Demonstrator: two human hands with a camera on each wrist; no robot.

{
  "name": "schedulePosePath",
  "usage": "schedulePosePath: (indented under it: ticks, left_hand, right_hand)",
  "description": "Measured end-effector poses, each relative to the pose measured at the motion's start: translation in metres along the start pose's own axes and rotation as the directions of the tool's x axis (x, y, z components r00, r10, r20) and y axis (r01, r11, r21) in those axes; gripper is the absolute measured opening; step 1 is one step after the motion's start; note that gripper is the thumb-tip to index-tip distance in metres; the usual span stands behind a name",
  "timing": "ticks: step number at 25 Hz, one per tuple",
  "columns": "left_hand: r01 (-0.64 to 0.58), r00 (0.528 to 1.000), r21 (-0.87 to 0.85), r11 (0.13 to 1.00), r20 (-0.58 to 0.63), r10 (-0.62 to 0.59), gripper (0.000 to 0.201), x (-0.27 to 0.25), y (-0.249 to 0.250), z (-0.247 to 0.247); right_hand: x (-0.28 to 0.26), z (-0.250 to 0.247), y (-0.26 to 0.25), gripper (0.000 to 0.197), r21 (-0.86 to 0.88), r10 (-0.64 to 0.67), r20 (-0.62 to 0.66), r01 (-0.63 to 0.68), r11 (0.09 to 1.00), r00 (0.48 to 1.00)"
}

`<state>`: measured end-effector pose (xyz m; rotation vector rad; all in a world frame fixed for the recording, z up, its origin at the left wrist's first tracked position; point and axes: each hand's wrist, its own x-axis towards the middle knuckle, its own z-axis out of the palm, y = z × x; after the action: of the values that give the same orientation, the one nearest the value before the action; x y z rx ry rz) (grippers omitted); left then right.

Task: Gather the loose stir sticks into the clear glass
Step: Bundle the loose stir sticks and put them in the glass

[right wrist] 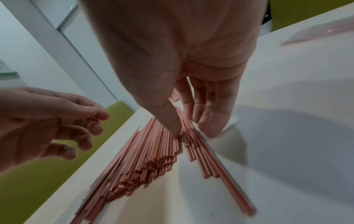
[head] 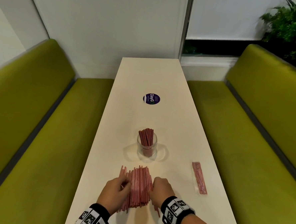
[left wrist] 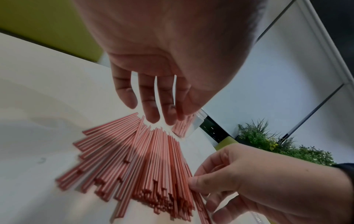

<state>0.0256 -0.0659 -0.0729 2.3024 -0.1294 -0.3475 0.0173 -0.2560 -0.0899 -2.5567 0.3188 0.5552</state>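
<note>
Straws (head: 139, 185) on table (head: 160, 123) are pinched at right edge by right hand (head: 162, 189) fingers; left hand (head: 113, 192) fingers' state cannot be told.

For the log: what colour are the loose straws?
Pinkish-red, pale-striped loose straws; clearest in left wrist view.
</note>
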Motion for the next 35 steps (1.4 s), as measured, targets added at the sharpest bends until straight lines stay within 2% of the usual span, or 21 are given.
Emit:
schedulePosePath:
  ticks: [3,6,10,16,23,25,27,29,31,35]
  left_hand:
    - [0.006,1.000,-0.021,1.000,-0.005,-0.006,0.017,-0.008,-0.005,-0.004]
    - [0.014,1.000,-0.027,1.000,-0.014,-0.014,0.017,-0.015,-0.007,-0.007]
    - [0.014,1.000,-0.031,0.999,-0.020,-0.015,0.016,-0.019,-0.010,-0.008]
    - [0.029,1.000,-0.046,0.999,-0.007,-0.029,0.016,-0.019,-0.011,-0.008]
    - [0.024,1.000,-0.057,0.998,-0.003,-0.024,0.016,-0.019,-0.012,-0.007]
    - [0.021,1.000,-0.064,0.998,-0.003,-0.021,0.016,-0.018,-0.012,-0.007]
    - [0.020,1.000,-0.065,0.998,-0.002,-0.020,0.016,-0.017,-0.012,-0.007]
    - [0.018,1.000,-0.053,0.998,0.000,-0.018,0.016,-0.016,-0.012,-0.007]
    - [0.008,1.000,-0.044,0.999,0.000,-0.008,0.016,-0.014,-0.012,-0.007]
    - [-0.006,1.000,-0.038,0.999,-0.007,0.005,0.017,-0.011,-0.010,-0.009]
  right_hand:
    - [0.005,0.002,-0.004,0.019,0.013,0.047,-0.026,-0.047,0.999,0.999]
    - [0.008,0.004,-0.009,0.011,0.065,0.083,-0.044,-0.080,0.995,0.996]
    - [0.009,0.007,-0.019,0.021,0.065,0.084,-0.048,-0.081,0.995,0.995]
    - [0.016,0.003,-0.025,0.007,0.006,0.136,-0.032,-0.136,0.991,0.990]
    - [0.016,0.000,-0.030,0.006,-0.032,0.131,0.031,-0.130,0.991,0.991]
    - [0.019,0.001,-0.030,0.011,-0.057,0.137,0.049,-0.134,0.989,0.989]
    - [0.021,0.003,-0.032,0.008,-0.095,0.139,0.070,-0.132,0.987,0.988]
    - [0.024,0.006,-0.034,0.017,-0.126,0.142,0.085,-0.131,0.983,0.986]
    - [0.027,0.010,-0.035,0.015,-0.139,0.142,0.083,-0.130,0.982,0.986]
    - [0.030,0.016,-0.035,0.033,-0.152,0.183,0.052,-0.174,0.973,0.982]
